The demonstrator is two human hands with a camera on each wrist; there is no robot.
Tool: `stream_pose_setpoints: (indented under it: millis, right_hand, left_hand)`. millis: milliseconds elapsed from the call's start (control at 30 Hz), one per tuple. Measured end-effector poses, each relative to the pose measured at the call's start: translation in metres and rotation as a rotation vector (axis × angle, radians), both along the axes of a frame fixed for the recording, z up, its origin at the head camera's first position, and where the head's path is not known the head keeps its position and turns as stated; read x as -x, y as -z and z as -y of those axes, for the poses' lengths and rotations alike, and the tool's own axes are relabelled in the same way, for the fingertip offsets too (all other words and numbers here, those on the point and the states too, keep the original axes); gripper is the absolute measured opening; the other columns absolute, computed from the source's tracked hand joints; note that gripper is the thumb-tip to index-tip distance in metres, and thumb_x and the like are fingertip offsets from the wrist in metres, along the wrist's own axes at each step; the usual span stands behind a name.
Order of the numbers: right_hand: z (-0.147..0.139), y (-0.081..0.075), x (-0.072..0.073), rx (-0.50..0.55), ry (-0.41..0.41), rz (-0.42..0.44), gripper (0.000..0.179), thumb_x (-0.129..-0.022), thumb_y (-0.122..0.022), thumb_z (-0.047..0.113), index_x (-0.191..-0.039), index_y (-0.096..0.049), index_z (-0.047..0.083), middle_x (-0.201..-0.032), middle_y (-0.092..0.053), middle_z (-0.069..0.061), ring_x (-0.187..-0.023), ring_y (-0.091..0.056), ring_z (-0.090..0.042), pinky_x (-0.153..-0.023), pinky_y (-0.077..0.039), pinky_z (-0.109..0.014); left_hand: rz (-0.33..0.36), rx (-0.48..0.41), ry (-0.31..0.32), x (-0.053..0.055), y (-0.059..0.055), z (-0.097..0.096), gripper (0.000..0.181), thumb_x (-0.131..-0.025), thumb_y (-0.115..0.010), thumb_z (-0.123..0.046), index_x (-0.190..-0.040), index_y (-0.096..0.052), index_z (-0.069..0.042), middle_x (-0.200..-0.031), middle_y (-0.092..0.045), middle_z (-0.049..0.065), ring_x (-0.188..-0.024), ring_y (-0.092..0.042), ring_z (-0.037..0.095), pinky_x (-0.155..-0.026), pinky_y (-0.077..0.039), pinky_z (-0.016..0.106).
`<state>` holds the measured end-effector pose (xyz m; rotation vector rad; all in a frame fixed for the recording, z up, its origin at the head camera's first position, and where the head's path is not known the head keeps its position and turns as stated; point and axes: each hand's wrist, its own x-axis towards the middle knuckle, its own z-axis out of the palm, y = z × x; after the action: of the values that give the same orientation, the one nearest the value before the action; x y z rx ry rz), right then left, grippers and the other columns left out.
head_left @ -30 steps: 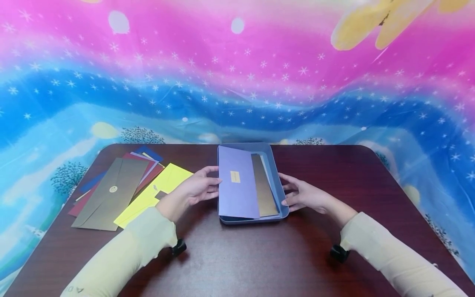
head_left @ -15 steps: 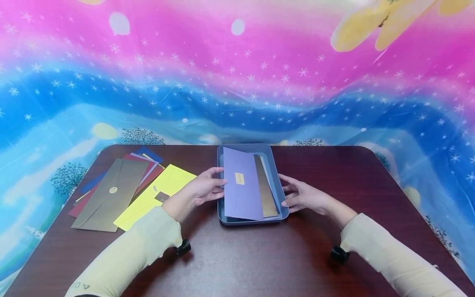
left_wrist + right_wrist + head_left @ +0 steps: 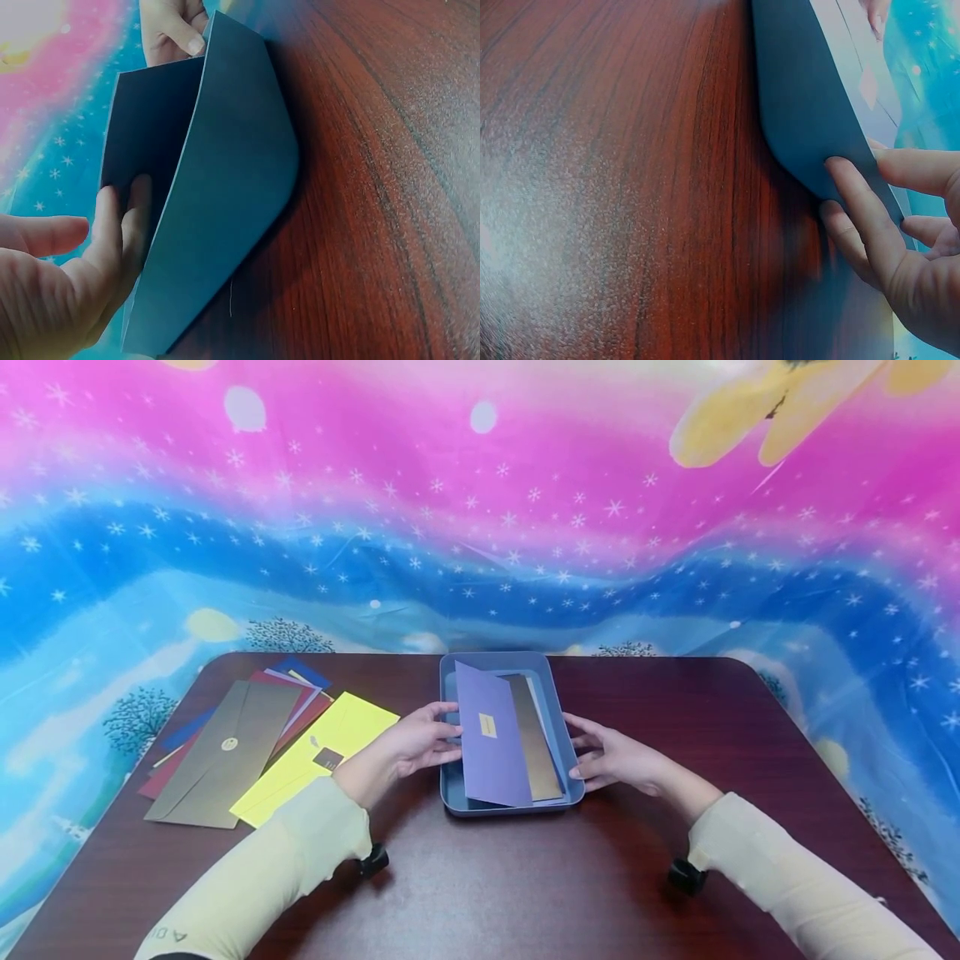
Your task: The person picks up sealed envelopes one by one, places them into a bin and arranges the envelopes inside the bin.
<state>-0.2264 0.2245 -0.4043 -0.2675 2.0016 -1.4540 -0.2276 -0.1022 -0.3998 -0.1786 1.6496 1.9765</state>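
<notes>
A purple envelope [image 3: 495, 743] with a small gold label leans in a shallow blue-grey tray [image 3: 561, 693], its left edge raised. Straight fingers of my left hand [image 3: 412, 745] touch the raised edge; the left wrist view shows fingertips [image 3: 139, 191] on the envelope's dark underside and the thumb apart. My right hand [image 3: 618, 758] holds the tray's right wall, thumb at the rim and fingers along the outside. Under the purple one, a bronze envelope [image 3: 538, 743] and a pale edge beneath it show in the tray.
Left of the tray lies a fanned pile of envelopes: a bronze one [image 3: 225, 752] with a round seal on top, red, blue and purple ones below. A yellow envelope [image 3: 322, 756] lies beside it, partly behind my left forearm. The dark wooden table [image 3: 525, 885] ends at a patterned cloth backdrop.
The purple envelope has shifted right, from over the tray's left rim to inside it, and its left edge tilts up more. My left hand moved right with it; the right hand stayed.
</notes>
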Motion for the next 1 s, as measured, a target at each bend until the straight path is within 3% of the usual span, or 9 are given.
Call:
stream_pose_setpoints:
  millis: [400,800,1000]
  right_hand:
    - [-0.001,0.000,0.000,0.008,-0.011,0.000,0.097,-0.095,-0.070,-0.003,-0.166,-0.006,0.011,-0.151,-0.031,-0.038,-0.118,-0.062,-0.040,-0.087,-0.058,-0.050]
    - [-0.002,0.001,0.002,0.030,-0.019,0.002,0.095,-0.095,-0.067,-0.005,-0.165,-0.004,0.009,-0.151,-0.030,-0.039,-0.120,-0.062,-0.041,-0.087,-0.058,-0.050]
    - [-0.001,0.001,0.001,0.031,-0.016,0.006,0.095,-0.095,-0.067,-0.005,-0.165,-0.004,0.009,-0.151,-0.030,-0.040,-0.120,-0.061,-0.041,-0.087,-0.058,-0.049]
  left_hand:
    - [0.023,-0.023,-0.003,-0.009,-0.013,0.002,0.070,-0.106,-0.048,-0.005,-0.164,-0.009,-0.007,-0.159,-0.027,0.029,-0.141,-0.037,0.049,-0.111,-0.038,0.053]
    - [-0.023,-0.030,0.032,-0.015,-0.024,0.004,0.074,-0.105,-0.051,-0.006,-0.165,-0.007,-0.008,-0.165,-0.019,0.026,-0.145,-0.034,0.046,-0.113,-0.035,0.054]
    - [-0.039,-0.054,0.045,-0.015,-0.031,0.011,0.072,-0.106,-0.046,-0.006,-0.165,-0.005,-0.008,-0.166,-0.015,0.025,-0.146,-0.033,0.046,-0.115,-0.033,0.053]
